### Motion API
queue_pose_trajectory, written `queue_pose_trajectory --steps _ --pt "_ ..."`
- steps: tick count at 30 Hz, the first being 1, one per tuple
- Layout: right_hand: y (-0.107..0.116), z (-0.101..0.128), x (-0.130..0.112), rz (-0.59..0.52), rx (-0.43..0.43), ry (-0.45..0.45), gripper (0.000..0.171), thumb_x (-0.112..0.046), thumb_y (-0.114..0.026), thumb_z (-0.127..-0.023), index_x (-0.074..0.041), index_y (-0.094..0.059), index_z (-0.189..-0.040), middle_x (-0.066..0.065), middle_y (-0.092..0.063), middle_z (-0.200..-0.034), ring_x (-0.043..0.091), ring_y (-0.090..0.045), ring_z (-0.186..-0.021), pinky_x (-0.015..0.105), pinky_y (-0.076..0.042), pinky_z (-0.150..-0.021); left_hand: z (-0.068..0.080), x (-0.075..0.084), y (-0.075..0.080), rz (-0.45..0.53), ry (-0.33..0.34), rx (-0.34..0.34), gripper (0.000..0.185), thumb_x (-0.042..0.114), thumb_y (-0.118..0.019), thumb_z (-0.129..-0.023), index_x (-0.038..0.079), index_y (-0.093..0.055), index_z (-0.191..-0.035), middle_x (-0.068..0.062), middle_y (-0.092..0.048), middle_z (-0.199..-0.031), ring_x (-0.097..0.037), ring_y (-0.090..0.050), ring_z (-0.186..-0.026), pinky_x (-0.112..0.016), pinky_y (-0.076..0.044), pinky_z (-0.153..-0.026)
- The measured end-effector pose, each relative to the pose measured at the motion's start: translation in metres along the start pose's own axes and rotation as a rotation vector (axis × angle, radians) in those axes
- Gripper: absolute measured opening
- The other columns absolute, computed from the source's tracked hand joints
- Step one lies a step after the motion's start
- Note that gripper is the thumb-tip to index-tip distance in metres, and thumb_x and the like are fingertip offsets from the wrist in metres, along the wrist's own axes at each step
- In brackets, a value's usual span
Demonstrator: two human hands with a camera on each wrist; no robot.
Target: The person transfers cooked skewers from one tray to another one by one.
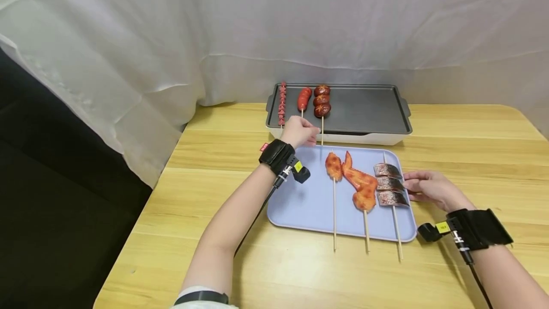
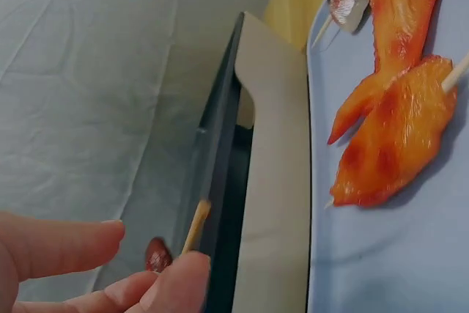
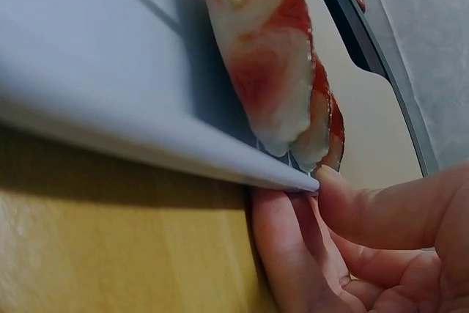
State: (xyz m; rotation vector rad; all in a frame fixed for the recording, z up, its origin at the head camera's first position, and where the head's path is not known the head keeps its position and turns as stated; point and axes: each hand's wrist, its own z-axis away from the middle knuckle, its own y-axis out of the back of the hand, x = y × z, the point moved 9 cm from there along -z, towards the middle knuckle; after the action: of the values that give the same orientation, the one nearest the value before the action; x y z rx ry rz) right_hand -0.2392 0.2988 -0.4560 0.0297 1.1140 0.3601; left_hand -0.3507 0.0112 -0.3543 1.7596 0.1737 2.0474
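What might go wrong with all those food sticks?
The right hand pinches the tray; if it tips, the fish skewer might slide. The left hand is close to the mushroom skewer and might bump it. The wing skewer pokes past the tray's near edge, so an arm could catch it.

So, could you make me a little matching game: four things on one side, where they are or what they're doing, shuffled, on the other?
1. mushroom skewer
2. chicken wing skewer
3. fish skewer
4. right hand

A. farthest right of the skewers on the tray
B. pinching the tray's edge
C. on the griddle, right of the red sausage
D. between two other skewers on the tray

Pairs: 1-C, 2-D, 3-A, 4-B
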Motion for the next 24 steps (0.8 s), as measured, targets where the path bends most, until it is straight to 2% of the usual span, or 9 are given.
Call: queue_pose_trajectory --steps 5,10,17,24 --pt "0.000 -0.001 0.001 -0.021 -0.005 -0.003 0.052 0.002 -0.048 -0.089 0.024 -0.022 -0.128 -0.006 -0.059 -0.083 0.006 -0.059 -0.075 0.023 -0.057 -0.072 -0.005 0.000 -0.012 -0.043 0.030 0.014 0.017 0.008 -0.067 -0.083 -0.006 -0.065 -0.090 -0.016 -0.068 -0.080 -0.021 -0.067 -0.066 -0.025 -0.058 -0.060" --pt "0.000 0.000 0.002 -0.019 -0.008 -0.013 0.052 0.001 -0.049 -0.089 0.023 -0.023 -0.128 -0.005 -0.059 -0.083 0.007 -0.060 -0.075 0.023 -0.057 -0.072 -0.008 -0.004 -0.018 -0.072 0.050 0.044 0.015 0.009 -0.067 -0.083 -0.006 -0.065 -0.087 -0.014 -0.066 -0.074 -0.016 -0.062 -0.059 -0.023 -0.058 -0.056" --pt "0.001 0.000 0.002 -0.007 0.001 -0.018 0.050 0.000 -0.049 -0.090 0.023 -0.025 -0.127 -0.004 -0.059 -0.083 0.007 -0.060 -0.075 0.023 -0.057 -0.072 -0.013 -0.009 -0.024 0.038 0.085 0.047 0.012 0.002 -0.065 -0.082 -0.009 -0.065 -0.086 -0.007 -0.058 -0.058 -0.012 -0.055 -0.047 -0.022 -0.056 -0.051" --pt "0.001 0.001 0.001 0.007 0.001 -0.026 0.051 -0.001 -0.050 -0.091 0.023 -0.025 -0.128 -0.003 -0.059 -0.084 0.008 -0.060 -0.075 0.023 -0.057 -0.072 -0.017 -0.012 -0.025 0.036 0.121 0.048 0.010 -0.001 -0.065 -0.081 -0.009 -0.065 -0.087 -0.007 -0.057 -0.055 -0.011 -0.054 -0.044 -0.032 -0.059 -0.065"
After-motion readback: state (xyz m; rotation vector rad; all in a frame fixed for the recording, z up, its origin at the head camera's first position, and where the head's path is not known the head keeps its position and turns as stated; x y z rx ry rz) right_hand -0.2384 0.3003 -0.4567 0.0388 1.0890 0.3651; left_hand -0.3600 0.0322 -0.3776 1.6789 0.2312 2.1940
